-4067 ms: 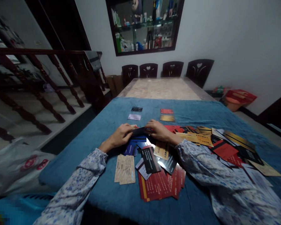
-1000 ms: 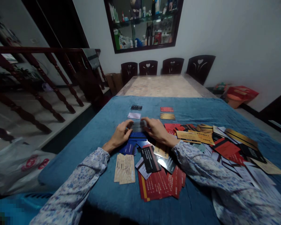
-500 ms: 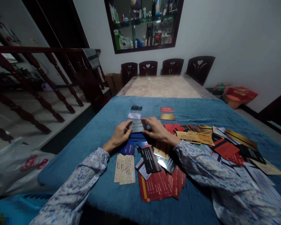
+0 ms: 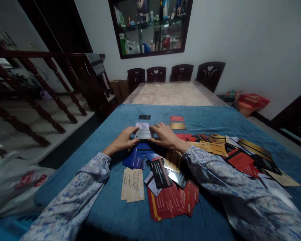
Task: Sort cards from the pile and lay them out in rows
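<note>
A silver-grey card (image 4: 143, 135) is pinched at its left edge by my left hand (image 4: 125, 138) and at its right edge by my right hand (image 4: 165, 136). Just beyond it lies a pale lilac card (image 4: 142, 125), partly covered by the silver one. Farther up sits a black card (image 4: 144, 117). To the right, a red card (image 4: 177, 118) lies above a gold card (image 4: 178, 126). Blue cards (image 4: 137, 160) overlap just below my hands. Nearer to me are two beige cards (image 4: 135, 187), a fan of red cards (image 4: 165, 204) and a black striped card (image 4: 161, 174).
A loose heap of mixed cards (image 4: 240, 157) spreads over the blue cloth (image 4: 105, 201) by my right forearm. Beyond the cloth is the bare stone tabletop (image 4: 170, 93), with several dark chairs (image 4: 157, 74) behind. White plastic bags (image 4: 17, 184) stand at the left.
Both hands have moved the silver-grey card slightly away from me, so it now meets the lilac card. The whole view has shifted a little.
</note>
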`<state>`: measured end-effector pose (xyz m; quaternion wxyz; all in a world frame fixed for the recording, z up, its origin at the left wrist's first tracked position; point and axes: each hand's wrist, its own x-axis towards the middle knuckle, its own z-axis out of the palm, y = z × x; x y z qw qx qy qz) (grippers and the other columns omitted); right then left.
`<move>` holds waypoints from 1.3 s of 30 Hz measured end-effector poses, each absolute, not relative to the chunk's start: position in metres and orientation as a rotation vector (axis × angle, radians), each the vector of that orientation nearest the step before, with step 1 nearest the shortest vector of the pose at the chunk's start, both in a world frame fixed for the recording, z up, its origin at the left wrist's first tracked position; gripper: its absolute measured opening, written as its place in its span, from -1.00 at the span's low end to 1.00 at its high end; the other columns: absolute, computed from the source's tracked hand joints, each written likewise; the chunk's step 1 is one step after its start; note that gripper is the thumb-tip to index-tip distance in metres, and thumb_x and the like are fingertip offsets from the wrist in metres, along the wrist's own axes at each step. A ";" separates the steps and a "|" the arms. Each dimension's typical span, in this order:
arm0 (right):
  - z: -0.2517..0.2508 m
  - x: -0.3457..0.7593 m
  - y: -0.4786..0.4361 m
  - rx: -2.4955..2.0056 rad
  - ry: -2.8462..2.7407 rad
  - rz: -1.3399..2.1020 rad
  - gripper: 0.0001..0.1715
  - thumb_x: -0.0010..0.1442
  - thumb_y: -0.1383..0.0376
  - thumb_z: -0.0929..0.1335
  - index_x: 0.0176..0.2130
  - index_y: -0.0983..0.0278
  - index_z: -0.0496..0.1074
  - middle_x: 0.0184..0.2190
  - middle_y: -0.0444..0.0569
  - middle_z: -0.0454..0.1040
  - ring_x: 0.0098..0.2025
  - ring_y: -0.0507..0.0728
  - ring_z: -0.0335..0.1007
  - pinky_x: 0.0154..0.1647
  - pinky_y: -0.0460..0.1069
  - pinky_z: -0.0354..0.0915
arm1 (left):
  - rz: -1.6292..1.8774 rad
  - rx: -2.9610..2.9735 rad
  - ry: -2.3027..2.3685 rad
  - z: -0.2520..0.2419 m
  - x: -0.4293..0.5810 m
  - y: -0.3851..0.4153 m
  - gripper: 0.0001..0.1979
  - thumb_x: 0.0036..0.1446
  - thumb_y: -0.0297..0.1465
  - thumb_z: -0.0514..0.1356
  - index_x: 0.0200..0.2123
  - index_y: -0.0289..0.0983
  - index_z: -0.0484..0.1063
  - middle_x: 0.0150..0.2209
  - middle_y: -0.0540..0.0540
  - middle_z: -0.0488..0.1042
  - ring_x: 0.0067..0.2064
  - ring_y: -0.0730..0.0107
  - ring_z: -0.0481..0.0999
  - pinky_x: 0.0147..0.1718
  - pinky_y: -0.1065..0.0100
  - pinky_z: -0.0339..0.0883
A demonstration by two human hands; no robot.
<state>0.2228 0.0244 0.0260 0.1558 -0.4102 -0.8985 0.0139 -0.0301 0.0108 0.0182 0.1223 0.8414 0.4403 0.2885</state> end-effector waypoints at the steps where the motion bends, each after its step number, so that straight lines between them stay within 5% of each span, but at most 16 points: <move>1: 0.028 0.221 0.027 -1.181 -2.576 0.026 -0.49 0.26 0.02 0.42 0.07 0.26 0.43 -0.05 0.19 0.48 -0.01 0.32 0.29 -0.17 0.08 0.21 | 0.812 2.475 1.289 0.021 -0.033 0.015 -0.48 0.07 -0.31 0.33 0.12 -0.28 0.46 -0.09 -0.17 0.54 -0.09 0.18 0.52 0.00 0.15 0.42; 17: 0.030 0.194 0.086 -1.278 -2.600 0.082 -0.59 0.23 0.00 0.44 -0.09 0.24 0.53 0.00 0.18 0.42 0.05 0.32 0.30 -0.11 0.10 0.30 | 0.679 2.450 1.366 0.022 -0.049 0.093 -0.53 -0.14 -0.39 0.37 -0.06 -0.24 0.56 -0.01 -0.17 0.46 0.03 0.02 0.49 0.12 0.05 0.39; 24: 0.019 0.186 0.104 -1.331 -2.588 0.151 -0.64 0.21 0.08 0.46 -0.11 0.29 0.56 0.02 0.23 0.46 0.04 0.31 0.38 -0.04 0.06 0.31 | 0.692 2.457 1.292 0.009 -0.058 0.125 -0.56 -0.22 -0.43 0.39 -0.14 -0.25 0.61 -0.10 -0.17 0.52 -0.11 0.12 0.53 -0.05 0.19 0.46; 39: 0.004 0.180 0.122 -1.388 -2.576 0.255 -0.66 0.22 0.10 0.46 -0.15 0.31 0.56 0.00 0.18 0.52 -0.01 0.22 0.46 -0.06 -0.04 0.31 | 0.303 2.373 1.494 0.012 -0.051 0.133 -0.45 -0.08 -0.37 0.32 0.06 -0.29 0.52 0.01 -0.20 0.53 -0.01 0.05 0.51 0.03 0.18 0.40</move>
